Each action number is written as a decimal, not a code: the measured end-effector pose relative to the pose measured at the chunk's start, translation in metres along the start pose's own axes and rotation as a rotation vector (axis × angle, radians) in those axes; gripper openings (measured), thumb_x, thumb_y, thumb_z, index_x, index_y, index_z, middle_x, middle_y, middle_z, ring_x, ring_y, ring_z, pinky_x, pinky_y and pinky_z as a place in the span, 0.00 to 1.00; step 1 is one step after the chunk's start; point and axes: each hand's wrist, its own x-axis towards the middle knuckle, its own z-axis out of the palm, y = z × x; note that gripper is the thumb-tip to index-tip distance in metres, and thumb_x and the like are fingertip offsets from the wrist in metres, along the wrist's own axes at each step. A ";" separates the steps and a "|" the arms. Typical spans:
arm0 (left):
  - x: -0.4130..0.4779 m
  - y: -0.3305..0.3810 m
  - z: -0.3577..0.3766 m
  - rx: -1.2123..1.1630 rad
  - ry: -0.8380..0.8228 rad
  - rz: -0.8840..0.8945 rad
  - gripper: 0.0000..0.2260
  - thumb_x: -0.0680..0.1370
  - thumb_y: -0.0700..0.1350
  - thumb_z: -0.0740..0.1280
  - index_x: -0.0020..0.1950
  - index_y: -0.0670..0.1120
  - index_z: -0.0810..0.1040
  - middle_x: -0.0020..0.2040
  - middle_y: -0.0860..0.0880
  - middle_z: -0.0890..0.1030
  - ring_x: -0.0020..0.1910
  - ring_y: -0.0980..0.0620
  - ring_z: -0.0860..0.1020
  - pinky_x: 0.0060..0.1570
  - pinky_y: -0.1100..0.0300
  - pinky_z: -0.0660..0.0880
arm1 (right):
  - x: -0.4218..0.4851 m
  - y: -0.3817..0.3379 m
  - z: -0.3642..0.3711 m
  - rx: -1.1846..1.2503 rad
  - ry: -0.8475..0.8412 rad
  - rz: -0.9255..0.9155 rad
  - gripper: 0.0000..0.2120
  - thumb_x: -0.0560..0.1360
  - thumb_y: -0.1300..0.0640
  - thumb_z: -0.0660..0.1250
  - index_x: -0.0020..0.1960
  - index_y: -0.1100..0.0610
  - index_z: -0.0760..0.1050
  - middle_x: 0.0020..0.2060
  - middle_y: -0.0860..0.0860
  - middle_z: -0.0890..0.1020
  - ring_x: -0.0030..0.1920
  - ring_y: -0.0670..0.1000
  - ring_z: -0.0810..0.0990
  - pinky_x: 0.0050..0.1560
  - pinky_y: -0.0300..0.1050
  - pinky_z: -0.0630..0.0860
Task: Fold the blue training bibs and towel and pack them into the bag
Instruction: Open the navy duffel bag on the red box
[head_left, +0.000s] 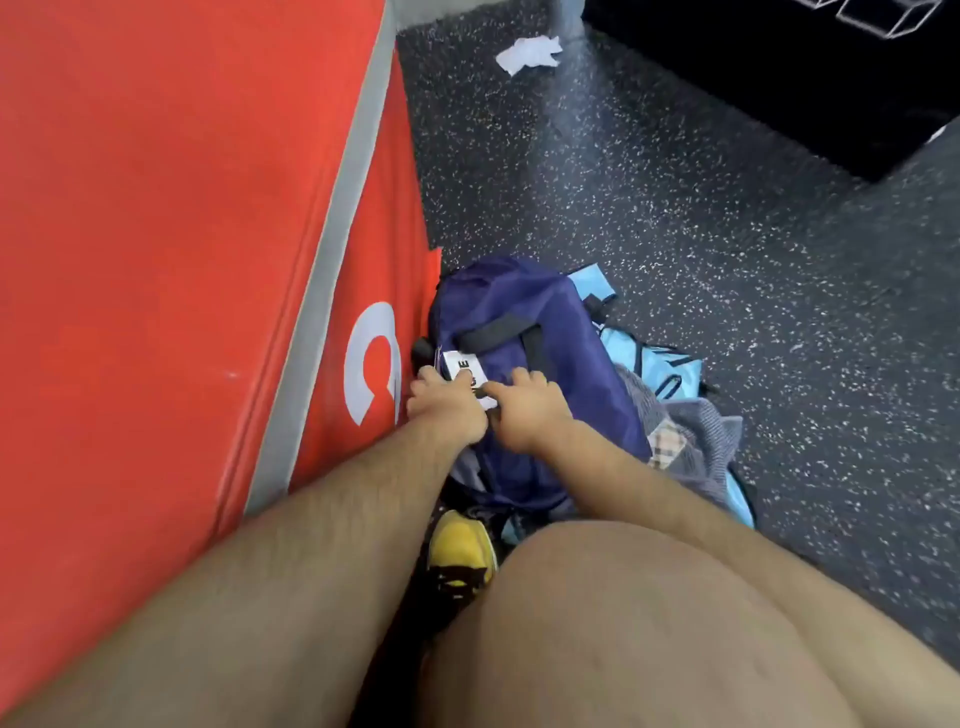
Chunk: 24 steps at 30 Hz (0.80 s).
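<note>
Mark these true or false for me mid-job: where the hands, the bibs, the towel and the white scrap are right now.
1. Both the left hand and the right hand are on the dark blue bag. True.
2. The light blue bibs are packed inside the bag. False: they lie on the floor beside it.
3. The grey towel lies to the left of the bag. False: it lies to its right, by the bibs.
4. A crumpled white paper lies on the floor beyond the bag. True.

bag (540, 322) beside block (156, 208), bibs (660, 364) at right
</note>
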 end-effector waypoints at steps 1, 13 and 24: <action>0.004 -0.001 0.003 -0.027 -0.049 -0.046 0.21 0.78 0.53 0.64 0.71 0.55 0.67 0.70 0.41 0.63 0.67 0.40 0.67 0.66 0.50 0.66 | 0.006 -0.005 0.005 -0.026 -0.042 -0.017 0.24 0.77 0.50 0.63 0.73 0.40 0.66 0.69 0.57 0.67 0.68 0.63 0.66 0.65 0.56 0.66; 0.028 -0.021 0.038 -0.232 0.053 0.027 0.16 0.77 0.34 0.60 0.65 0.41 0.74 0.65 0.41 0.72 0.62 0.42 0.75 0.63 0.55 0.69 | 0.028 -0.012 0.031 -0.115 -0.026 0.065 0.27 0.78 0.61 0.61 0.74 0.48 0.57 0.60 0.60 0.69 0.56 0.63 0.74 0.45 0.52 0.69; -0.015 0.032 -0.044 -0.298 0.225 0.226 0.12 0.72 0.35 0.61 0.55 0.42 0.74 0.64 0.47 0.67 0.52 0.38 0.77 0.52 0.47 0.76 | -0.037 0.040 -0.059 -0.191 0.237 0.143 0.20 0.82 0.56 0.56 0.72 0.42 0.68 0.67 0.58 0.65 0.54 0.62 0.77 0.45 0.52 0.71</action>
